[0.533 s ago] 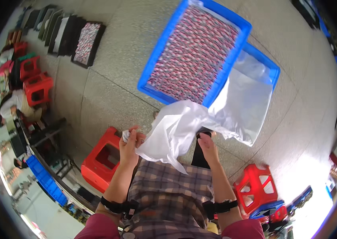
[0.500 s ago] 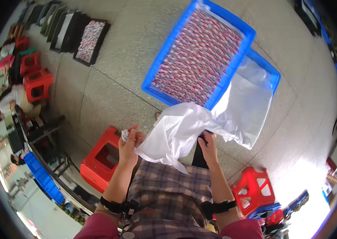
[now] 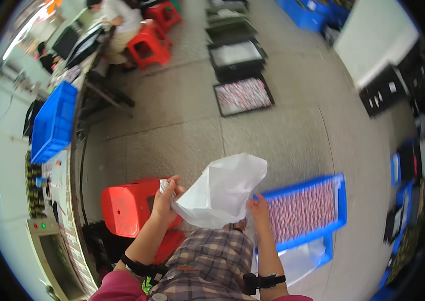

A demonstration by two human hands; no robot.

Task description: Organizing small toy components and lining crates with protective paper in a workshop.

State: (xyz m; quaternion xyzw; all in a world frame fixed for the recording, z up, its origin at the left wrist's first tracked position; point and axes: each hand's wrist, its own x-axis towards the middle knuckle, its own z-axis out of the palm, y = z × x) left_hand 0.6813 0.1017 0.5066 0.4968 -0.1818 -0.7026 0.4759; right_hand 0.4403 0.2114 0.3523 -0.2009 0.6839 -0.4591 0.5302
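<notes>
A thin, creased white sheet [image 3: 222,188] hangs in front of my body, between my hands. My left hand [image 3: 166,198] is closed on its bunched left corner, and a crumpled bit pokes out past the fingers. At the sheet's right edge, my right hand [image 3: 258,210] has its fingers curled in a pinch against it; the exact grip is blurred. Right of that forearm, a blue tray [image 3: 342,200] on the floor holds many small pink-and-white pieces in rows. Partly beneath it lies another blue tray [image 3: 327,251] with white sheeting inside.
A red stool [image 3: 122,213] stands by my left forearm. Along the left runs a long workbench [image 3: 74,200] bearing a blue crate [image 3: 54,123]. Ahead, a black tray [image 3: 242,95] of similar pieces sits before more trays. A person [image 3: 122,22] sits at the bench's far end.
My view has swung left, so the blue trays now appear at lower right beside my right arm. The white sheet has come away from the trays and hangs between my hands.
</notes>
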